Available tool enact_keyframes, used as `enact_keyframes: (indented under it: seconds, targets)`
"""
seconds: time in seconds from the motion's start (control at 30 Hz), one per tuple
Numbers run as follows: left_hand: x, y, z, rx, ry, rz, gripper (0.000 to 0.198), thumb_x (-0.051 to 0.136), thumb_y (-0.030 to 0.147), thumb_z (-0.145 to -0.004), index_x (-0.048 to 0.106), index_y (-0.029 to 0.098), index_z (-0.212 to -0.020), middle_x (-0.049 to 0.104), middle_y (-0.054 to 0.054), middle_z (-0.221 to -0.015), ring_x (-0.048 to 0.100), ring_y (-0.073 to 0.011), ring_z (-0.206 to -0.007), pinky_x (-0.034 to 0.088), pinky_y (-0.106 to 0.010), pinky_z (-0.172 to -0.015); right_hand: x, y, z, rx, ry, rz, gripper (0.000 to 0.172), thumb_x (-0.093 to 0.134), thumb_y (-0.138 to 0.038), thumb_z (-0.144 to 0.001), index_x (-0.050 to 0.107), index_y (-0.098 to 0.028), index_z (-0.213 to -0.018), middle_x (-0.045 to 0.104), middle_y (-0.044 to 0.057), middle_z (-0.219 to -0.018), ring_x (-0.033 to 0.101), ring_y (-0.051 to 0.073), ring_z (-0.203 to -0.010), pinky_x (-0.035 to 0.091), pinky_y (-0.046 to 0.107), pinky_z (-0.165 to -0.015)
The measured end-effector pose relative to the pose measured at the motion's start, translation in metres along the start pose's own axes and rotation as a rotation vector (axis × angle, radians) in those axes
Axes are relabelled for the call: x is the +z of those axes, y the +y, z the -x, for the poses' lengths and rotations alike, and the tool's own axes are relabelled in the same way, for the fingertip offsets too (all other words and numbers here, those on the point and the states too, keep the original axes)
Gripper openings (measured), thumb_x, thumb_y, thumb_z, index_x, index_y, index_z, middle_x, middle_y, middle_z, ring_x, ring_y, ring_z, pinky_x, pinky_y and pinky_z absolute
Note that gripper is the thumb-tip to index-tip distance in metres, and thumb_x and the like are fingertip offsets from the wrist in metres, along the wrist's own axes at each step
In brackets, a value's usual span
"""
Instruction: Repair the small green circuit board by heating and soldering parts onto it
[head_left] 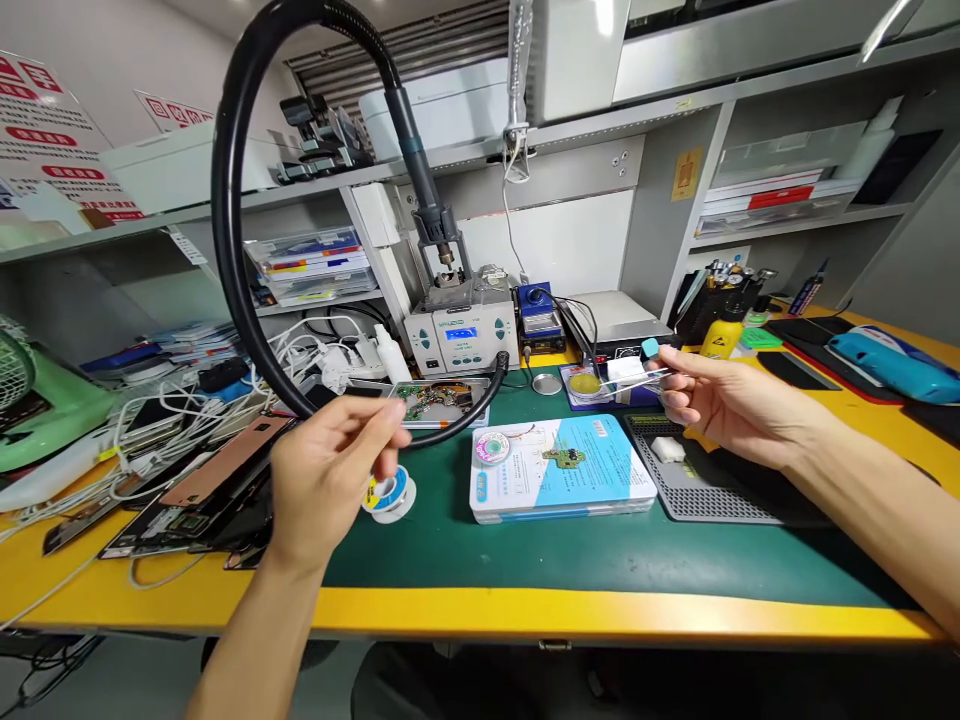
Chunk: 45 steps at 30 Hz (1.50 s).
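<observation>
My left hand [330, 470] is raised over the green mat [525, 555], fingers closed around the end of an opened phone [439, 402] whose circuit board shows. My right hand [724, 400] is pinched on thin metal tweezers [637, 381] that point left, over a round tin of yellow paste [584, 383]. Below the left hand a small solder spool [390, 493] lies on the mat. In the middle a blue and white box [559, 468] carries a small green circuit board [564, 457] and a solder wick reel [493, 447].
A hot air station [461, 335] stands at the back, its thick black hose [225, 180] looping overhead. Phones and panels [202, 490] with white cables lie left. A grey grid mat [705, 480], a yellow bottle [721, 335] and a blue case [892, 365] are right.
</observation>
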<state>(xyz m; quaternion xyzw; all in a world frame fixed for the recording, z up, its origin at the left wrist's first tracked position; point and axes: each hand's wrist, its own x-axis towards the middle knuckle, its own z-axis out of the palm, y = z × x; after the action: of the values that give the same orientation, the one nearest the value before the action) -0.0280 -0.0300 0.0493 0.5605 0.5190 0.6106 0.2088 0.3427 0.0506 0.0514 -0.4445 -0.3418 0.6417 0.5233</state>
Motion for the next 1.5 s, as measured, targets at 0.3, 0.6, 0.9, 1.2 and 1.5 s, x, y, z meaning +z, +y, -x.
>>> enact_keyframes:
  seconds: [0.3,0.6,0.9,1.2,1.5]
  targets:
    - [-0.049,-0.035,0.086,-0.022,0.007,-0.246,0.042,0.059,0.054,-0.103,0.055,0.024,-0.075,0.049,0.005,-0.055,0.051,-0.0124,-0.048,0.045,-0.025,-0.046,0.0,-0.001,0.001,0.016,-0.053,-0.02,0.026,0.061,-0.019,-0.104,0.063,-0.018,-0.078,0.061,-0.001,-0.058,0.052,0.01,-0.038,0.045,0.019,-0.034]
    - [-0.037,-0.054,0.11,-0.126,0.121,-0.227,0.054,0.051,0.056,-0.107,0.037,0.024,-0.066,0.04,0.006,-0.055,0.046,-0.013,-0.052,0.039,-0.031,-0.056,-0.008,0.0,-0.003,0.033,-0.099,-0.024,0.023,0.063,-0.02,-0.104,0.062,-0.017,-0.082,0.058,-0.005,-0.063,0.052,0.008,-0.047,0.043,0.018,-0.039]
    - [-0.036,-0.054,0.106,-0.237,0.189,-0.139,0.053,0.056,0.064,-0.101,0.047,0.023,-0.068,0.045,0.004,-0.06,0.046,-0.0139,-0.055,0.038,-0.028,-0.05,-0.024,0.003,-0.019,0.022,-0.132,-0.007,0.029,0.069,-0.035,-0.103,0.068,-0.017,-0.126,0.072,0.008,-0.118,0.072,0.019,-0.092,0.064,0.036,-0.076]
    - [-0.046,-0.057,0.106,-0.3,0.137,-0.189,0.058,0.081,0.067,-0.077,0.076,0.021,-0.111,0.07,-0.002,-0.084,0.056,-0.0139,-0.06,0.051,-0.025,-0.051,-0.025,0.003,-0.016,0.038,-0.255,0.056,0.022,0.068,-0.035,-0.104,0.069,-0.015,-0.113,0.072,0.003,-0.098,0.068,0.013,-0.072,0.059,0.027,-0.061]
    - [-0.046,-0.062,0.113,-0.3,0.17,-0.24,0.045,0.08,0.064,-0.081,0.078,0.025,-0.103,0.069,0.0,-0.08,0.057,-0.0128,-0.064,0.05,-0.02,-0.055,-0.013,0.002,0.002,0.052,-0.337,0.202,0.013,0.069,-0.025,-0.103,0.069,-0.015,-0.096,0.07,-0.001,-0.086,0.067,0.011,-0.069,0.057,0.023,-0.058]
